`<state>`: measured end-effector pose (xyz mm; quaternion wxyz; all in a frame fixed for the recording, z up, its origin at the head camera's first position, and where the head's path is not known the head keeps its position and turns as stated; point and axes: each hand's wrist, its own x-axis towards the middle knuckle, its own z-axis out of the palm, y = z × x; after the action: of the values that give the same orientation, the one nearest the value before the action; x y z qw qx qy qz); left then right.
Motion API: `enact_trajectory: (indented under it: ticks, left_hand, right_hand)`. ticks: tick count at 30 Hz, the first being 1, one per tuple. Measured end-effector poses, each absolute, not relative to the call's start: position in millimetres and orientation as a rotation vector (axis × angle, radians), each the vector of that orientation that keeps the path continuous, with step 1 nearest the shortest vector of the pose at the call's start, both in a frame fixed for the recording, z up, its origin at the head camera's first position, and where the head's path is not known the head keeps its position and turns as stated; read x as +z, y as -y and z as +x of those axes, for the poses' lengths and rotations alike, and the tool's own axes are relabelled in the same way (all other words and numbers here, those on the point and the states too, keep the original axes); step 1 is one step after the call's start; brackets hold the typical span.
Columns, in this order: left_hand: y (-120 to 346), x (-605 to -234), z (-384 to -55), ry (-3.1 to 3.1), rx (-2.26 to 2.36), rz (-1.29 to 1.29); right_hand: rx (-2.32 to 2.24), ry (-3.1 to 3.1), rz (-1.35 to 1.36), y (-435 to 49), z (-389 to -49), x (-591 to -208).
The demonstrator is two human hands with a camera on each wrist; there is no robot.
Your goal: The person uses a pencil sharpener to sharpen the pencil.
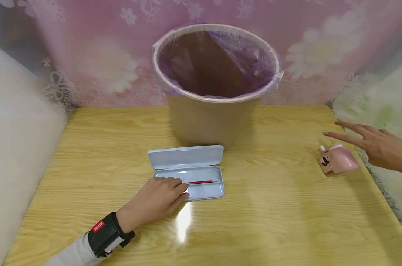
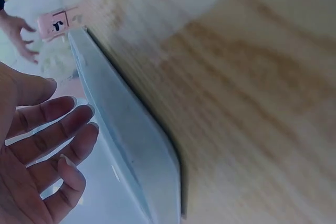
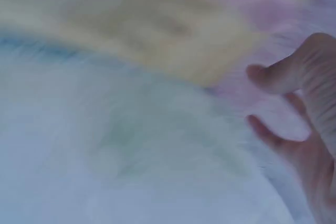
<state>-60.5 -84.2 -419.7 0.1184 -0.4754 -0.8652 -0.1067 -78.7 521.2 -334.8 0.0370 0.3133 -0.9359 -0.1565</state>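
A light blue pencil case (image 1: 211, 190) lies with its lid (image 1: 185, 157) raised. Inside it, a red pencil (image 1: 201, 182) rests along the tray. My left hand (image 1: 161, 195) is over the case's left part, hiding that end. In the left wrist view its loosely bent fingers (image 2: 79, 121) hold nothing and sit right at the case's edge. At the right side of the table is a pink rounded item (image 1: 344, 160) with white knobs and a dark cartoon print. My right hand (image 1: 382, 146) hovers beside it, fingers spread and holding nothing.
A tall brown bin (image 1: 214, 118) lined with a thin purple bag (image 1: 254, 59) stands behind the pencil case. The wood-grain table (image 1: 270, 221) ends at the right against a pale floral cloth. A pink floral cloth (image 1: 97, 55) hangs at the back.
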Motion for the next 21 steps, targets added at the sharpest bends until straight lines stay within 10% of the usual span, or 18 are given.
enact_trajectory:
  ticks: [9, 21]
  left_hand:
    - [89.5, -423.8, -59.0, 2.514, -0.391, -1.388]
    - [90.5, -427.9, -57.7, 2.558, -0.384, -1.369]
  right_hand:
    - [-0.419, 2.672, 1.431, -542.8, -75.9, -368.2]
    - [-0.172, 3.2, 0.613, -513.1, -71.2, -366.7]
